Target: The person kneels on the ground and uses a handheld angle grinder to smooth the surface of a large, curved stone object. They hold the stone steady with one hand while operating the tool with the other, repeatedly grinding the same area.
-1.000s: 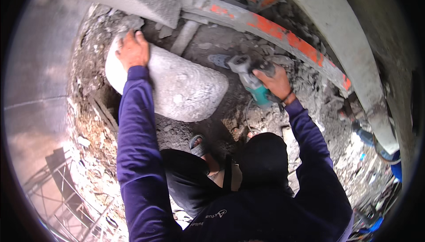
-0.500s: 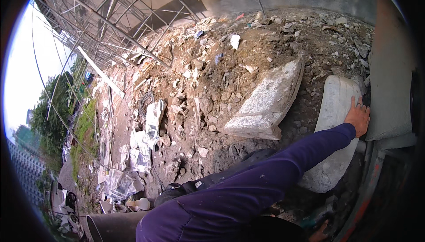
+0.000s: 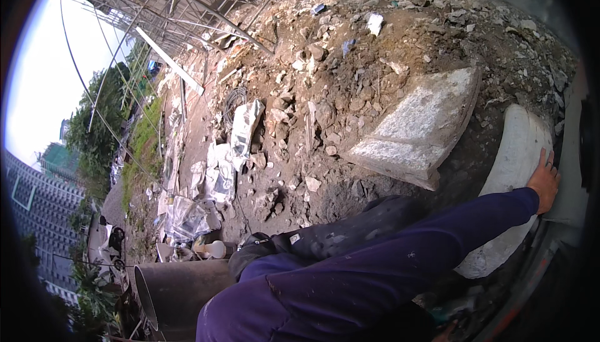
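Observation:
Stretched far to the right, my left arm in a dark purple sleeve ends in my left hand [image 3: 544, 182]. The hand lies on the right edge of a long, pale, slightly curved slab [image 3: 514, 151], its fingers spread on the surface and a ring on one of them. The forearm crosses in front of the slab's middle and hides part of it. Low at the right, in deep shadow, only a bit of my right hand [image 3: 445, 332] shows. A dim teal object [image 3: 447, 311] is close to it; I cannot make out a grip.
A broken, rough white-topped slab [image 3: 422, 123] lies on rubble left of the pale one. A wide pipe [image 3: 181, 289] is at lower left, near crumpled plastic sheeting [image 3: 187, 217]. Metal scaffolding [image 3: 206, 4] stands at the back. A grey panel [image 3: 572, 154] borders the right.
The view has turned, so the slabs and rubble appear further right, and more of the pipe shows at lower left. My left hand stays on the pale slab's edge.

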A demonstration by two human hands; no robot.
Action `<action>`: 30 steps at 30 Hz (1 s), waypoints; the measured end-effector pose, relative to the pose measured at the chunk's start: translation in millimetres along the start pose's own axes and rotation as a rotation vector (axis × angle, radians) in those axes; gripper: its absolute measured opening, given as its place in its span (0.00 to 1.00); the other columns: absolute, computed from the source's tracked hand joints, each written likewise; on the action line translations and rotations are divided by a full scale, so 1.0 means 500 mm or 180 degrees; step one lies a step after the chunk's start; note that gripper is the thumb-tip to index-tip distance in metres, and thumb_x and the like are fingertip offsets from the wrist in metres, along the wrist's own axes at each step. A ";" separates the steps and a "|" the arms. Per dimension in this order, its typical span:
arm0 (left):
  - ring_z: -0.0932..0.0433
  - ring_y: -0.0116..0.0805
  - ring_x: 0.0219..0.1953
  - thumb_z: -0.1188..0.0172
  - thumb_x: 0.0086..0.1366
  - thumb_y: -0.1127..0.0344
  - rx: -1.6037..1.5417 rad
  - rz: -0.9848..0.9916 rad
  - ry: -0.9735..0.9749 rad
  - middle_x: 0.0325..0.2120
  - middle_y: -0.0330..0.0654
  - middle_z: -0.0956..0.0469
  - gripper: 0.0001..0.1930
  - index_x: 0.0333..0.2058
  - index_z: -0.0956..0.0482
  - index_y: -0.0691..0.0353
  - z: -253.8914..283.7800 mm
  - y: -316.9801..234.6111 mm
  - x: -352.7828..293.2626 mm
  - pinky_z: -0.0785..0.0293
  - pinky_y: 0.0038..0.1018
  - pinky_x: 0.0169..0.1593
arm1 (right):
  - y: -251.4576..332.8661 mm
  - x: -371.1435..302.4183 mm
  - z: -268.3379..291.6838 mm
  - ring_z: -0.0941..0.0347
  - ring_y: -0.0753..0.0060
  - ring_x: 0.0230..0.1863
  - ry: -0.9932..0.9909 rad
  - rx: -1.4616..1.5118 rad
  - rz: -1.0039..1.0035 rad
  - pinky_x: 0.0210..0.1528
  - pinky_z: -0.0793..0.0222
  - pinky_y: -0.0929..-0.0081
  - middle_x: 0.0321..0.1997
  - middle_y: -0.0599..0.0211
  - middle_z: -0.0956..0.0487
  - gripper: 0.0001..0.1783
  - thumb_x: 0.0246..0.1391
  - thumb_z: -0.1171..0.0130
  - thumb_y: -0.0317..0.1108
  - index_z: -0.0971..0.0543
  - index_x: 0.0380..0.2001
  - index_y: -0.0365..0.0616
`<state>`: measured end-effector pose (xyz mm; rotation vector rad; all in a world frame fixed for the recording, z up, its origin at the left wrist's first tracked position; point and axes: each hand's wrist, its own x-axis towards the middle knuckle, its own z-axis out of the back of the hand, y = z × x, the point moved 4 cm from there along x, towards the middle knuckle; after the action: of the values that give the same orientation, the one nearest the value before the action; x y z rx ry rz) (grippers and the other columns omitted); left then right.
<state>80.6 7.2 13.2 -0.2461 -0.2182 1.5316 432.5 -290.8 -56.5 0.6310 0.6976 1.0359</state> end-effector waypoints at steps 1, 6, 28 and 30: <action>0.53 0.65 0.77 0.48 0.71 0.48 0.0054 -0.0039 0.0004 0.71 0.53 0.35 0.35 0.70 0.33 0.62 -0.003 0.000 0.006 0.70 0.75 0.72 | 0.002 0.005 -0.002 0.23 0.62 0.36 -0.0014 0.0003 0.0009 0.43 0.26 0.60 0.40 0.55 0.16 0.35 0.49 0.21 0.54 0.18 0.45 0.31; 0.52 0.66 0.77 0.46 0.70 0.47 0.0063 -0.0134 -0.0237 0.69 0.52 0.33 0.35 0.69 0.31 0.63 -0.008 -0.034 0.035 0.70 0.76 0.71 | 0.000 0.018 -0.007 0.24 0.66 0.33 -0.0130 0.0042 -0.0008 0.40 0.27 0.62 0.37 0.57 0.17 0.32 0.51 0.21 0.51 0.18 0.43 0.32; 0.39 0.55 0.74 0.59 0.76 0.43 0.0234 0.0110 -0.0603 0.64 0.49 0.24 0.30 0.65 0.27 0.55 -0.024 0.008 0.026 0.53 0.62 0.74 | -0.170 -0.007 -0.003 0.26 0.82 0.23 0.0569 0.1807 -0.0608 0.25 0.31 0.75 0.26 0.73 0.19 0.09 0.60 0.26 0.34 0.16 0.35 0.41; 0.40 0.55 0.75 0.59 0.76 0.41 0.0330 0.0067 -0.0532 0.65 0.50 0.26 0.31 0.67 0.28 0.54 -0.029 0.007 0.030 0.54 0.60 0.75 | -0.186 -0.017 0.005 0.27 0.83 0.22 0.0634 0.1702 -0.0509 0.24 0.32 0.76 0.25 0.75 0.19 0.09 0.60 0.27 0.35 0.15 0.36 0.40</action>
<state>81.9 22.0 -2.0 -0.0380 -0.2680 1.5804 481.9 -334.0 -122.9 0.9210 1.2001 0.7681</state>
